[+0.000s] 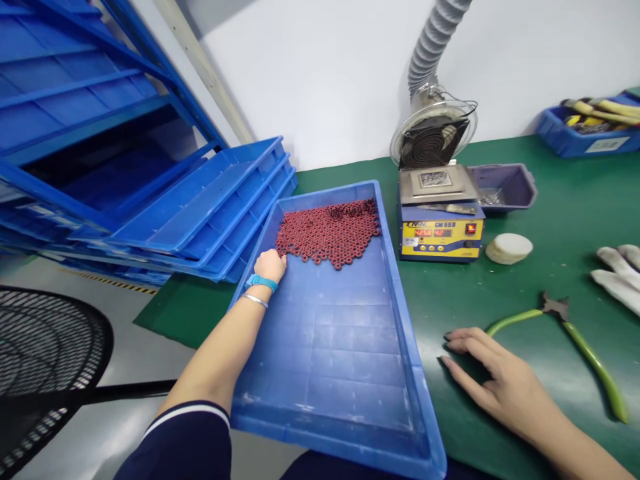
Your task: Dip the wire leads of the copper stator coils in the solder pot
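Observation:
A long blue plastic tray (350,347) lies in front of me, tilted in my view. At its far end many small, round, red-and-black parts (325,235) sit packed side by side. My left hand (271,265) is inside the tray by its left wall, at the near left corner of these parts. Its fingers are curled closed, and what they hold, if anything, is hidden. To the right of the tray, my right hand (493,373) rests over the green tabletop with fingers apart and nothing in them. Just beyond it lie open cutting pliers (593,360) with green handles.
A yellow-and-blue solder pot (440,230) with a lit display stands behind, under a grey exhaust hose (435,47). Beside it are a purple bin (507,183), a round white pad (509,248) and a white glove (620,277). Stacked blue trays (215,207) and a black fan (50,373) stand left.

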Motion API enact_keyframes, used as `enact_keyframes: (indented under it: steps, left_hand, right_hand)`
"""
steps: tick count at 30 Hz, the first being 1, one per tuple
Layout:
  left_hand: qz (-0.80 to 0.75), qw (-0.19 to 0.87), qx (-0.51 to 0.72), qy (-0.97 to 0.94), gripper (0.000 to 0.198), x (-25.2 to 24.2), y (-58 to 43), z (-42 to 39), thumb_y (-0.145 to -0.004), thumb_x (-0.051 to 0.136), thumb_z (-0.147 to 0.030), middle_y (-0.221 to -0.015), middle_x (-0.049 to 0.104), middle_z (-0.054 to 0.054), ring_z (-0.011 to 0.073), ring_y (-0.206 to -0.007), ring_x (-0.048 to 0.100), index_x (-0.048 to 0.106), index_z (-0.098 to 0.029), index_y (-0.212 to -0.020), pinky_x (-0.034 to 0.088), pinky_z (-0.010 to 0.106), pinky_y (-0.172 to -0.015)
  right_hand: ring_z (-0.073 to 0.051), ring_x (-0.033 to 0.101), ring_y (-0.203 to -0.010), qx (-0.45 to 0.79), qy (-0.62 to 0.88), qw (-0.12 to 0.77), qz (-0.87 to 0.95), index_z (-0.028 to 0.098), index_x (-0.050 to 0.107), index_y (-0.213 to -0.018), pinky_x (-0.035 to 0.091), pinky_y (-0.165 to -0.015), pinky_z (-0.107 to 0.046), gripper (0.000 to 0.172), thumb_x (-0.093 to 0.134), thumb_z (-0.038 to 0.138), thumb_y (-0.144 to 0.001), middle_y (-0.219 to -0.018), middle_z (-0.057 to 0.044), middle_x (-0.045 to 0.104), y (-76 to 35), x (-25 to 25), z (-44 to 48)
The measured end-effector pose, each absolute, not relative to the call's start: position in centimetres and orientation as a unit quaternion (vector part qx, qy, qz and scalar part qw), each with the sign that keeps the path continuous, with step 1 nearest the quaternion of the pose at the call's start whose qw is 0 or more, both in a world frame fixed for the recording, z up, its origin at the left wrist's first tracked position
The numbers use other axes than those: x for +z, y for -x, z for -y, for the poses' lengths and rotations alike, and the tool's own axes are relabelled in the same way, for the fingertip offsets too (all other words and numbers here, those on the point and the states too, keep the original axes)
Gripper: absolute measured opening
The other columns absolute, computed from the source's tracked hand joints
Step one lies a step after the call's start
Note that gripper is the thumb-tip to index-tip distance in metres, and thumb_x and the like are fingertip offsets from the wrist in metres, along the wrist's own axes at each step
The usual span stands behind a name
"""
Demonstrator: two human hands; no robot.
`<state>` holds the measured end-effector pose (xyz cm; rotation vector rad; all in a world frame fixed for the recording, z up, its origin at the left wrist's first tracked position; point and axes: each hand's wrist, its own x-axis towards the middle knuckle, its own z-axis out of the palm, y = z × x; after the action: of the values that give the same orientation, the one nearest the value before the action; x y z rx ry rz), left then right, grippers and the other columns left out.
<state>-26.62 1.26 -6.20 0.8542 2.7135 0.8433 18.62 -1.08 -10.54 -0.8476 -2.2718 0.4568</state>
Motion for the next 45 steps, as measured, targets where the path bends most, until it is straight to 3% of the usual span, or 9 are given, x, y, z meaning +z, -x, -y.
enact_keyframes:
  steps: [8, 19, 27, 42, 45]
  left_hand:
    - [-0.935, 0.016, 0.096, -0.342, 0.024, -6.5, 26.4, -1.1, -0.082, 0.065, -0.036, -0.104, 0.068, 0.023, 0.0414, -0.111, 0.061, 0.068, -0.014, -0.090, 0.048, 0.051, -0.095]
    - [-0.911, -0.012, 0.061, -0.407, 0.035, -7.5, 26.5, -0.3, -0.086, 0.058, -0.048, -0.093, 0.072, 0.009, 0.0264, -0.095, 0.067, 0.063, -0.019, -0.105, 0.050, 0.032, -0.081]
    - [-0.931, -0.031, 0.050, -0.361, 0.050, -7.7, 26.7, -0.9, -0.085, 0.056, -0.048, -0.103, 0.068, 0.023, 0.0364, -0.102, 0.065, 0.060, -0.008, -0.113, 0.051, 0.041, -0.083]
    - [-0.908, 0.045, 0.044, -0.414, 0.036, -7.2, 28.3, -1.9, -0.080, 0.062, -0.044, -0.103, 0.071, 0.014, 0.0300, -0.102, 0.067, 0.070, -0.014, -0.099, 0.051, 0.032, -0.088]
    - [-0.913, 0.041, 0.055, -0.403, 0.042, -7.1, 28.1, -1.4, -0.078, 0.066, -0.047, -0.104, 0.071, 0.015, 0.0306, -0.104, 0.066, 0.068, -0.013, -0.101, 0.051, 0.033, -0.089]
  right_hand:
    - [-0.016, 0.068, -0.077, 0.164, 0.319, 0.319, 0.877, 0.022, 0.057, -0.092, 0.054, -0.067, -0.026, 0.014, 0.051, 0.035, -0.094, -0.094, -0.004, 0.065, -18.8, -10.6, 1.1]
    - [-0.016, 0.067, -0.082, 0.169, 0.323, 0.304, 0.880, 0.022, 0.054, -0.094, 0.053, -0.070, -0.027, 0.012, 0.050, 0.034, -0.095, -0.098, -0.004, 0.063, -19.0, -11.3, 1.2]
    - [-0.015, 0.067, -0.081, 0.172, 0.325, 0.306, 0.878, 0.022, 0.053, -0.094, 0.053, -0.071, -0.026, 0.013, 0.051, 0.034, -0.095, -0.098, -0.005, 0.062, -18.9, -11.5, 1.1]
    - [-0.017, 0.067, -0.080, 0.170, 0.323, 0.310, 0.878, 0.021, 0.054, -0.094, 0.053, -0.070, -0.028, 0.012, 0.051, 0.033, -0.094, -0.098, -0.006, 0.063, -19.1, -11.6, 1.2]
    - [-0.017, 0.067, -0.079, 0.168, 0.323, 0.309, 0.878, 0.021, 0.055, -0.093, 0.053, -0.070, -0.028, 0.012, 0.051, 0.032, -0.094, -0.098, -0.006, 0.063, -19.1, -11.5, 1.2]
